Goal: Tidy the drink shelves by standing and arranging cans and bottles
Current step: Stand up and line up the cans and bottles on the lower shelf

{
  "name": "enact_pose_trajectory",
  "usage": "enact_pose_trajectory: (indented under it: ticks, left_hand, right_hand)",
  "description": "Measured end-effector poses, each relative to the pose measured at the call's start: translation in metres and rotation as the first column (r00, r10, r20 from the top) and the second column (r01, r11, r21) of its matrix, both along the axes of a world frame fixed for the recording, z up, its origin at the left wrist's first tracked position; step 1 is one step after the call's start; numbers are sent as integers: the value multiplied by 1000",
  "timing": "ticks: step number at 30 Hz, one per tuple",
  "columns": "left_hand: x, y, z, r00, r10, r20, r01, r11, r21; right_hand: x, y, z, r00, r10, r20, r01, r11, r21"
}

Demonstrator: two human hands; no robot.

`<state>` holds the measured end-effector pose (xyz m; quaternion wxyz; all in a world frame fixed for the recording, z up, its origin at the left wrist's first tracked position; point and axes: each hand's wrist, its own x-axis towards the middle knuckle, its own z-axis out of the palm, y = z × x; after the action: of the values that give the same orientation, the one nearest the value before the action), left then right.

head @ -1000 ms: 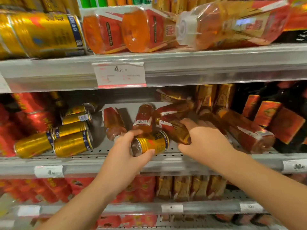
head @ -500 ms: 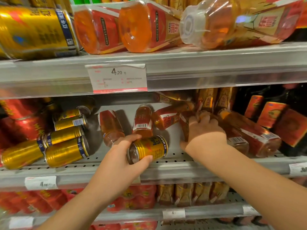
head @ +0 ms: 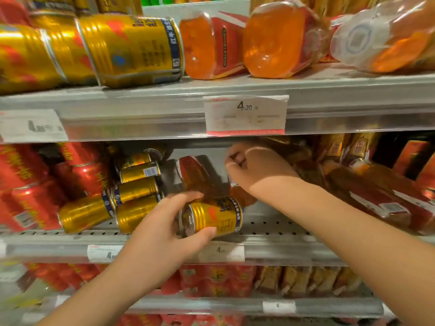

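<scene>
The left hand [head: 164,234] grips a gold can [head: 213,217] at the front of the middle shelf [head: 282,228], with the thumb under the can's near side and the fingers curled over its top. The can lies on its side with its long axis running roughly left to right along the shelf edge. Its lid end is turned left toward the palm and its base points right. The right hand [head: 255,169] reaches deeper into the same shelf, above and behind the can, with its fingers curled tight. Blur there hides whether they clasp anything, so I cannot tell. Under that wrist shows the rounded end of an amber bottle [head: 242,196], and a red-labelled bottle [head: 195,175] lies behind the can. Left of the hands, toppled cans [head: 135,191] in gold lie in a heap on their sides, with red cans [head: 30,184] beyond them. To the right, brown bottles [head: 381,198] lie slanted across the shelf. On the upper shelf [head: 141,107], big gold cans [head: 129,50] and orange bottles [head: 211,45] also lie on their sides, above a price tag [head: 244,114] reading 4.20.
</scene>
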<state>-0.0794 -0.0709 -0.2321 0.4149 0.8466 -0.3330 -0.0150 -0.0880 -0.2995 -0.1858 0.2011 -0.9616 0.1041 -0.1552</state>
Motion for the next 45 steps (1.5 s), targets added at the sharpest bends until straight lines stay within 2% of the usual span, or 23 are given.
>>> enact_pose_trajectory:
  ticks: [4,8,10,14,17,21,27,29,32,35,39,45]
  left_hand:
    - [11,40,14,1000,13,-23,-13,1000,-13]
    - [25,63,17,1000,20,-7,-20,999,-26]
    - [31,71,17,1000,16,8,-15,1000,-20]
    - [45,84,16,1000,3,21,-3,1000,-9]
    - [57,86,17,1000,-3,27,4,1000,-23]
    - [69,81,22,999,-15,31,16,999,-31]
    - [85,36,25,998,58,-31,-60,997,-55]
    - [93,11,22,992,125,23,-125,992,9]
    - [103,-19,19,988,119,98,-131,982,132]
    - [112,-35,14,997,51,57,-62,976,207]
    - [123,-40,10,1000,12,-3,-11,974,227]
    - [138,-38,15,999,4,53,-22,934,357]
  right_hand:
    - [46,28,-11,988,75,-137,-64,994,84]
    - [81,51,-31,936,89,-341,-63,994,85]
    - [93,57,-36,924,101,-369,-61,991,119]
    - [95,57,-39,958,49,-284,-12,992,128]
    - [75,50,-32,973,-10,-230,21,999,46]
    - [21,31,-6,977,-24,-210,26,1000,6]
    - [-77,11,18,972,-167,-163,172,985,17]
    - [-97,8,13,971,-199,-130,209,975,72]
    - [-118,2,4,977,-190,-101,201,974,108]
    - [-133,-8,-4,970,-187,-153,203,975,95]
    - [-136,-18,-11,967,-173,-188,188,980,63]
    - [-134,-21,-23,951,-205,-231,205,978,-23]
